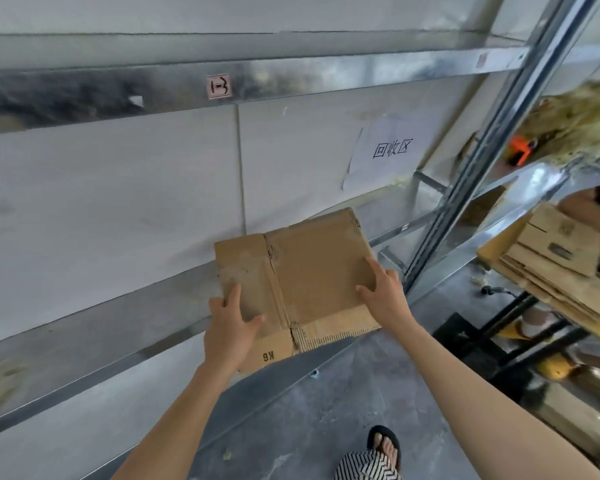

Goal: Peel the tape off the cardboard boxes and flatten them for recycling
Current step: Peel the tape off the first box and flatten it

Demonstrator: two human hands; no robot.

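both hands [231, 323] gripping flattened box [312, 268]

- "回收区" handwritten on white paper sheet [392, 148].
- "K6", upside down, on flap of flattened cardboard box [312, 268].
- Red-bordered sticker [218, 86] on shelf beam [343, 72]: marks unclear.

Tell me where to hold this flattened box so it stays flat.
Grip the box at its two side edges, near end, one hand from each side, as the left hand and right hand do. A crease runs down its middle, so a one-sided hold would likely let it fold.
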